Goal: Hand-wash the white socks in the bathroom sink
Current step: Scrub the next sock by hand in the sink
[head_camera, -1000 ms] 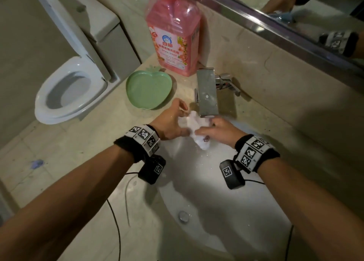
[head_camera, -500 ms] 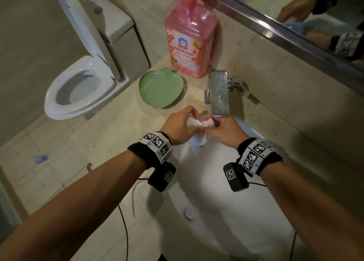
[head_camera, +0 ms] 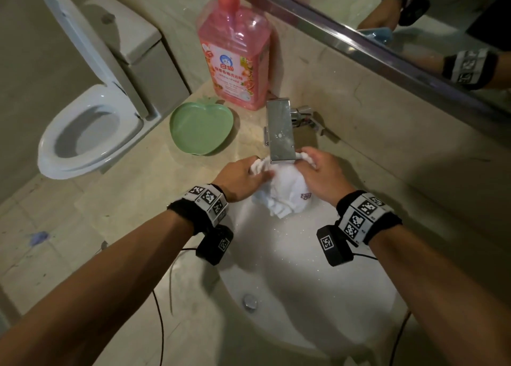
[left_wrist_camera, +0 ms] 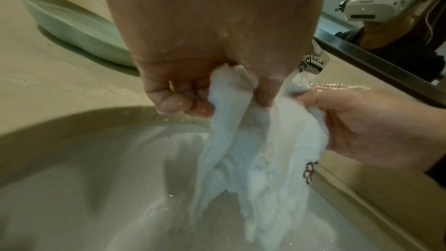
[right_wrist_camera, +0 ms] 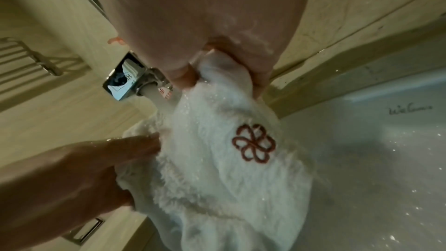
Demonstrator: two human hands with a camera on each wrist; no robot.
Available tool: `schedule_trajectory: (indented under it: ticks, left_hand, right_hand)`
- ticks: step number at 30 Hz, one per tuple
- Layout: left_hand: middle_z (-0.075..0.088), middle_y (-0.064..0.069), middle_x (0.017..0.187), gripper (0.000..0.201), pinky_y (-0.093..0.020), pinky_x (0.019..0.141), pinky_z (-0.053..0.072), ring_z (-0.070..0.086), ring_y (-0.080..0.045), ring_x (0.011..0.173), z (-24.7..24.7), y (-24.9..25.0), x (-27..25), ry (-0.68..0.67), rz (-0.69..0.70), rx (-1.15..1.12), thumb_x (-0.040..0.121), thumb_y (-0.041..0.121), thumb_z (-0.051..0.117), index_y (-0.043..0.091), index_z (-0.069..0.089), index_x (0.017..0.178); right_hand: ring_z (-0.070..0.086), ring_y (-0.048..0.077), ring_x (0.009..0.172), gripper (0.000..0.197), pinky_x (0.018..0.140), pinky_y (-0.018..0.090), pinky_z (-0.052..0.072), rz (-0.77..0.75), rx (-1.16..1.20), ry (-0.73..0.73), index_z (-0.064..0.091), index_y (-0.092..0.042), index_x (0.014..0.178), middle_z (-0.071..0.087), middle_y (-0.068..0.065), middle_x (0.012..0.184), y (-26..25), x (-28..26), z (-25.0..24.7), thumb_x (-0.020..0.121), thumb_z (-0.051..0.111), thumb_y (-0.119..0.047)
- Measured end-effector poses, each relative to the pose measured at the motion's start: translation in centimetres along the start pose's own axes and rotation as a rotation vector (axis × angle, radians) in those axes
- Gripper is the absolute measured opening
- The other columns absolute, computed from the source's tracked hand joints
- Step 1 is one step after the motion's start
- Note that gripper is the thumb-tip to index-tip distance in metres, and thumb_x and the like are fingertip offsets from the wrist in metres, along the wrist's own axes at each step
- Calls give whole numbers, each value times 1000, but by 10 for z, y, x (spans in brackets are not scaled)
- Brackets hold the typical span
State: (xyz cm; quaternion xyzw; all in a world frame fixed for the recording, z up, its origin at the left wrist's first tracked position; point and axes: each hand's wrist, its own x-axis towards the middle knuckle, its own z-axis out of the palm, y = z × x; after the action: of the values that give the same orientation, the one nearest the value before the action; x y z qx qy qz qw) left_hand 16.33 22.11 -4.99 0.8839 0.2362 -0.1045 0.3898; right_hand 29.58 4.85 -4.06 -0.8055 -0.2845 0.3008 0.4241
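A wet white sock (head_camera: 284,192) (left_wrist_camera: 253,150) (right_wrist_camera: 217,159) with a small red flower mark (right_wrist_camera: 253,143) hangs over the back of the white sink (head_camera: 304,296), right under the steel tap (head_camera: 280,130). My left hand (head_camera: 243,179) (left_wrist_camera: 190,91) grips its left upper edge, fingers curled round the cloth. On the other side, my right hand (head_camera: 318,172) (right_wrist_camera: 217,68) pinches the right upper edge. Water runs from the spout (right_wrist_camera: 154,91) onto the sock. The cloth is spread between both hands.
A pink detergent bottle (head_camera: 235,58) stands behind a green apple-shaped dish (head_camera: 200,129) on the counter left of the tap. A toilet (head_camera: 88,127) sits further left. The mirror's edge (head_camera: 387,53) runs along the back wall. The drain plug (head_camera: 249,301) is in the basin.
The bunched sock between my hands has been pulled apart and now hangs spread wide under the tap. Both hands moved slightly apart.
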Motion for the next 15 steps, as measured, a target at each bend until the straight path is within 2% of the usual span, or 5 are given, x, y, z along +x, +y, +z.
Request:
schedule_trajectory:
  ticks: [4, 7, 9, 12, 15]
  left_hand:
    - [59, 3, 79, 27, -31, 66, 44, 52, -14, 69, 0, 1, 1, -19, 37, -183, 90, 47, 66, 24, 54, 83]
    - [61, 1, 87, 12, -33, 72, 50, 56, -12, 75, -7, -5, -3, -111, 24, -401, 91, 19, 69, 20, 59, 98]
    - [63, -4, 93, 17, -41, 77, 55, 60, -17, 80, -12, -13, -8, -144, -20, -464, 93, 12, 64, 17, 61, 109]
    - [71, -9, 89, 28, -46, 73, 56, 65, -23, 73, -20, -23, -19, -59, -90, -384, 88, 39, 71, 15, 61, 99]
    - [74, -6, 83, 53, -39, 64, 55, 70, -22, 69, -28, -35, -31, 28, -166, -383, 69, 62, 76, 15, 61, 90]
  right_hand:
    - [52, 20, 62, 28, 61, 34, 42, 62, -30, 62, 65, -13, 88, 61, 8, 72, 9, 2, 3, 98, 58, -38]
    - [60, 21, 64, 28, 60, 33, 46, 102, -39, 75, 68, -12, 92, 68, 8, 75, 12, 4, 6, 95, 62, -39]
    - [52, 16, 58, 28, 55, 29, 39, 110, -53, 91, 63, -13, 81, 61, 2, 67, 11, 5, 11, 94, 65, -39]
    - [46, 15, 57, 31, 53, 28, 35, 142, -47, 115, 55, -15, 73, 54, 0, 65, 8, 8, 20, 94, 64, -36]
    - [56, 22, 69, 20, 63, 31, 43, 186, 3, 126, 64, -10, 84, 69, 14, 83, 5, 14, 24, 95, 60, -26]
